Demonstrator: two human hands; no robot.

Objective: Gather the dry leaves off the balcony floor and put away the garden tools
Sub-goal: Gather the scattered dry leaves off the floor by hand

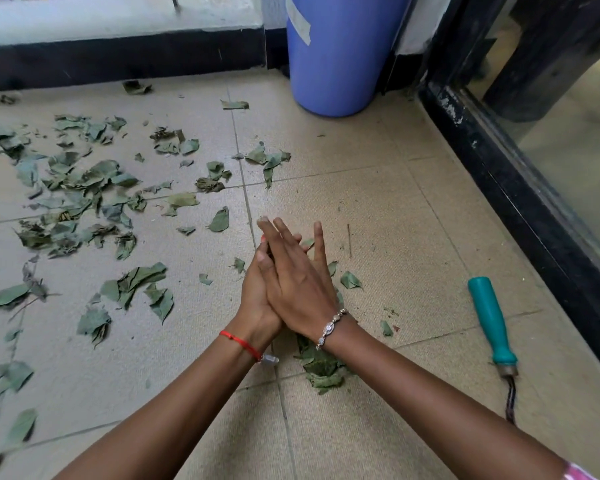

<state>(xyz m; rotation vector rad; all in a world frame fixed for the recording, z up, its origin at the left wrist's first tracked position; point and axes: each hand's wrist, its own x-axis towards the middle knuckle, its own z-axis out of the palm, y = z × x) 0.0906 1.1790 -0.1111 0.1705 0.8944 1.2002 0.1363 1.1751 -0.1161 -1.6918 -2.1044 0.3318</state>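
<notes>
Bare tiles [378, 188] before blue barrel [336, 53]

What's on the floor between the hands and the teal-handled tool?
Head view: mostly bare floor tile, with one leaf and a smaller leaf, between the right hand and the teal-handled tool.

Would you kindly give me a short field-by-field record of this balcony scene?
hands: left hand and right hand pressed palm to palm, fingers straight
pile: small leaf heap on the floor below the hands
loose: scattered dry leaves across the floor, left
tool: teal-handled garden tool lying on the floor, right, untouched
corner: blue barrel standing upright
</notes>
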